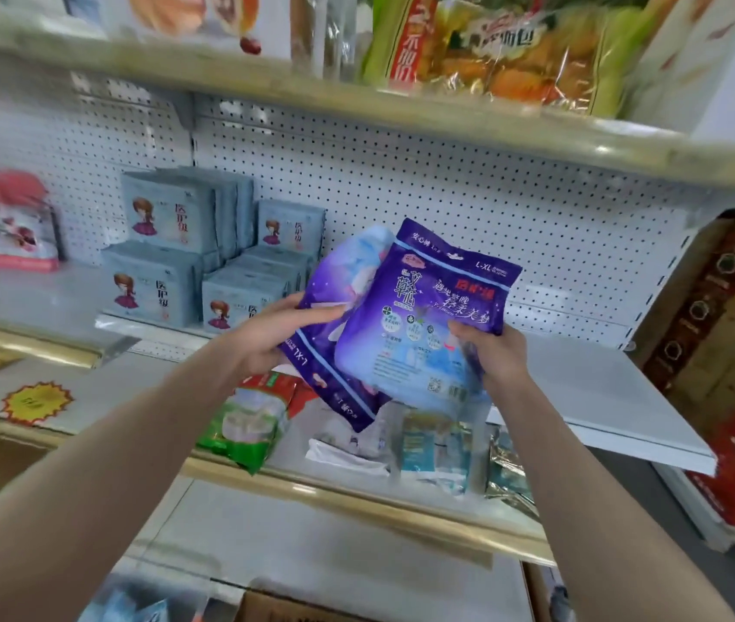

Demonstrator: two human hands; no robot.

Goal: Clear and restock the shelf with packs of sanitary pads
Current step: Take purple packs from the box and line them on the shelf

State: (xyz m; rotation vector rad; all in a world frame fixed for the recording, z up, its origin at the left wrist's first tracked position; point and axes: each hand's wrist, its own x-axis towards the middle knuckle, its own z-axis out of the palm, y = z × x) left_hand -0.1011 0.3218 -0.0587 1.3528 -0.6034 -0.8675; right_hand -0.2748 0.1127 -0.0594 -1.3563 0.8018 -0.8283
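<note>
– shelf [581,388] first: white, with a long bare stretch on the right. my guess is that gap is where the stock is meant to go.
– and the left part?
– grey-blue packs [164,244] sit there, pushed back to the pegboard [446,181], some upright, some lying flat as a base. four printed fronts show; more stand behind them, pressed too tight to count.
– what's being handled?
– two purple packs [419,316], overlapped like a fan, in the air in front of the bare stretch and above the lower shelf [356,487], touching neither. fanned that way, i'd say, so both labels can be read and squared up before they go in.
– anything below?
– one green pack [249,419] at the lip of the lower shelf, and a few pale packs [433,442] beside it, too blurred to count.
– the hands?
– left hand [267,338] clasps the rear purple pack at its lower left edge, thumb lying across the front, fingers behind. right hand [491,352] is curled round the bottom right corner of the front one. two hands, one pack each, likely so neither slips.
</note>
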